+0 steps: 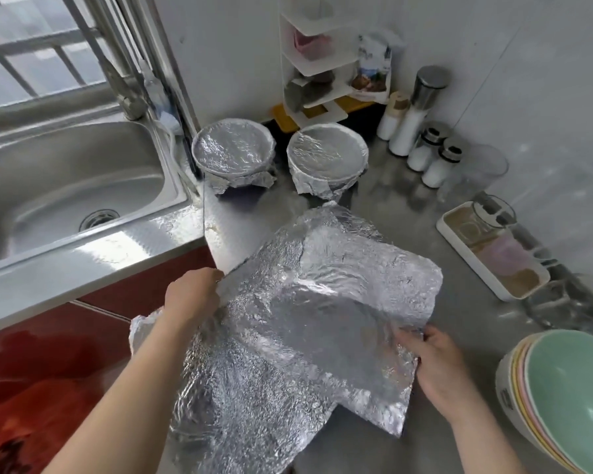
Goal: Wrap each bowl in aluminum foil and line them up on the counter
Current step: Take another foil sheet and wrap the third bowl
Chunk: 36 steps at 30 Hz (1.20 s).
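A large crinkled sheet of aluminum foil (305,319) lies draped over a bowl on the steel counter; the bowl itself is hidden, only its round rim shows through. My left hand (192,295) pinches the foil's left edge. My right hand (432,360) grips the foil's right edge. Two foil-wrapped bowls stand side by side at the back, the left wrapped bowl (233,152) next to the sink and the right wrapped bowl (327,155) beside it. A stack of unwrapped bowls (569,398), green one on top, sits at the right front.
A steel sink (65,186) with a tap fills the left. Salt shakers and jars (425,145) line the back right wall below a white corner shelf (315,63). A white tray with a glass jar (493,251) sits at the right. The counter's front edge drops to red cabinets (48,371).
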Available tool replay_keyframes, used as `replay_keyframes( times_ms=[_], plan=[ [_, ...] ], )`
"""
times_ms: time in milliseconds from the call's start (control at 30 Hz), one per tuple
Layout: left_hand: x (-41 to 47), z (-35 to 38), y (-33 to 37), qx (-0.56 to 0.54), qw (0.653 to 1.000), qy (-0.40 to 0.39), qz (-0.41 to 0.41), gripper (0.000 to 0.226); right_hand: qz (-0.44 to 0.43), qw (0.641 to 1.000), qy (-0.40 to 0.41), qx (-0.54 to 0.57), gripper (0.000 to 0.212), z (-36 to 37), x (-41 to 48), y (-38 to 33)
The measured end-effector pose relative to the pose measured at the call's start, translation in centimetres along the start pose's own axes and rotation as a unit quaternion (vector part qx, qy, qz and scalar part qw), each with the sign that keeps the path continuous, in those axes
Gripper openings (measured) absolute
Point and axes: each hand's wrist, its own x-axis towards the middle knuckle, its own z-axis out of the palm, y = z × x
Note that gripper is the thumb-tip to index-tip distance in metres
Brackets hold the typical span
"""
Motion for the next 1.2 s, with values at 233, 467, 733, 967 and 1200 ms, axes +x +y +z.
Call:
replay_keyframes(
  times_ms=[233,467,733,967,1200],
  plan=[
    [0.5,-1.3,3.0,-0.074,0.996,0.037,0.019,0.045,-0.105,0.991,0.051,-0.067,0.012,-2.0,-0.2,-2.2],
    [4.6,-2.5,7.4,-0.162,0.978,0.102,0.081,0.047,-0.225,0.959,0.085,-0.148,0.02,-1.5,-0.5,-7.3],
    [5.2,-4.6,8.2,-0.574,0.812,0.1,0.023,0.028,-0.231,0.959,0.068,-0.152,0.023,0.3,2.0,-9.5],
    [0.9,-1.6,6.8,-0.618,0.772,-0.138,0.061,0.087,-0.192,0.978,-0.023,-0.08,0.063,0.5,3.0,-10.2],
    [-0.6,-3.1,7.1,-0.624,0.766,-0.127,0.089,0.083,-0.195,0.977,-0.076,-0.04,0.076,-0.2,1.1,-11.4]
  ],
)
